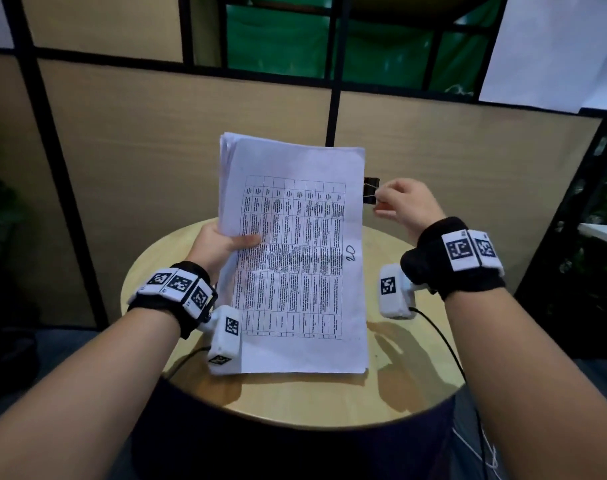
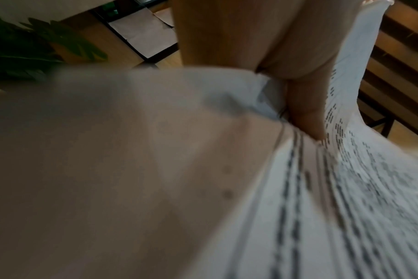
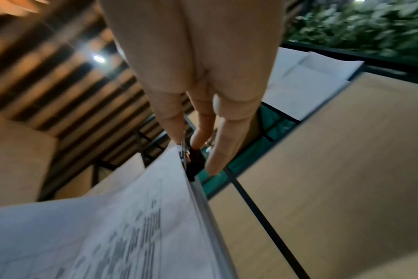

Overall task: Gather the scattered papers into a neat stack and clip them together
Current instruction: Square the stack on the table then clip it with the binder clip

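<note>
A stack of white printed papers point(image 1: 295, 258) stands tilted, its lower edge resting on the round wooden table point(image 1: 409, 386). My left hand point(image 1: 225, 244) grips the stack's left edge, thumb on the front sheet. The same papers point(image 2: 298, 207) fill the left wrist view, with my left thumb point(image 2: 306, 113) pressed on them. A black binder clip point(image 1: 371, 190) sits at the stack's right edge, and my right hand point(image 1: 399, 202) pinches its wire handles. In the right wrist view the clip point(image 3: 193, 166) meets the papers' edge point(image 3: 131, 226) under my right fingertips point(image 3: 212, 166).
Tan partition panels with black frames point(image 1: 333, 109) stand behind the table. Green netting point(image 1: 284, 39) shows above them. A white sheet point(image 1: 554, 46) hangs at the top right. Cables point(image 1: 444, 341) trail from the wrist cameras over the tabletop.
</note>
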Available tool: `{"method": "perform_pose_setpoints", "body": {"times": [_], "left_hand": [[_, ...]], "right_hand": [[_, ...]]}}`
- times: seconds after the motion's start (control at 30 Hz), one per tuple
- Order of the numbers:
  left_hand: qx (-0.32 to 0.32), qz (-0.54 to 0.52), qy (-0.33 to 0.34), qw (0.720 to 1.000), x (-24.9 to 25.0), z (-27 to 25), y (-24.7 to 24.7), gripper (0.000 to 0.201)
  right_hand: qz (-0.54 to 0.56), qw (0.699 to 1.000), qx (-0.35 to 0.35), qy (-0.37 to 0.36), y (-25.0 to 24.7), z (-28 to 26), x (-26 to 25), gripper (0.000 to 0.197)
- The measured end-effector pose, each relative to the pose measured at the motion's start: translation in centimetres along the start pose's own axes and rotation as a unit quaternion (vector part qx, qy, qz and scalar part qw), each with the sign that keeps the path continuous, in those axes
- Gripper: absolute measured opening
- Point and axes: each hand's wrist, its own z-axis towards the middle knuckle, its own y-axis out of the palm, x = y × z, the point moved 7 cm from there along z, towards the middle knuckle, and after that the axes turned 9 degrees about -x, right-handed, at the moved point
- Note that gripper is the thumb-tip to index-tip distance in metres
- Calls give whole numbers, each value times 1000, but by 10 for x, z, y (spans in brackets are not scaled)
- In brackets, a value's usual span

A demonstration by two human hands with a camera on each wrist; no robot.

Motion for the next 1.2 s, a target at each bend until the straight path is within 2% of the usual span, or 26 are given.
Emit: {"method": "perform_pose_setpoints", "body": {"times": [0.07, 0.13, 0.2, 0.4, 0.47, 0.63, 0.87, 1.03, 1.17, 1.2], "left_hand": [[-1, -6, 1, 1000, 1, -1, -2, 30], [0, -9, 7, 1000, 3, -2, -4, 29], [-3, -7, 17, 1000, 6, -3, -3, 27], [-22, 10, 35, 999, 11, -4, 3, 21], [-34, 11, 35, 999, 12, -4, 5, 29], [-44, 16, 35, 998, 13, -4, 4, 69], [-60, 9, 52, 997, 17, -6, 6, 74], [-48, 22, 65, 996, 20, -8, 9, 63], [-33, 53, 79, 995, 24, -11, 14, 24], [-25, 64, 83, 994, 24, -11, 14, 21]], "right_hand": [[-53, 998, -11, -45, -1, -1, -28, 9], [-125, 989, -3, -82, -5, -3, -51, 32], [-177, 977, 2, -117, -4, -8, -73, 45], [-216, 953, 31, -209, 11, -17, -118, 48], [-231, 943, 41, -236, 17, -19, -129, 48], [-271, 910, 43, -309, 34, -28, -153, 47], [-375, 860, 32, -345, 54, -23, -158, 25], [-447, 819, 4, -361, 68, -24, -162, 17], [-477, 800, -5, -364, 67, -26, -169, 17], [-480, 799, -7, -362, 66, -26, -170, 18]]}}
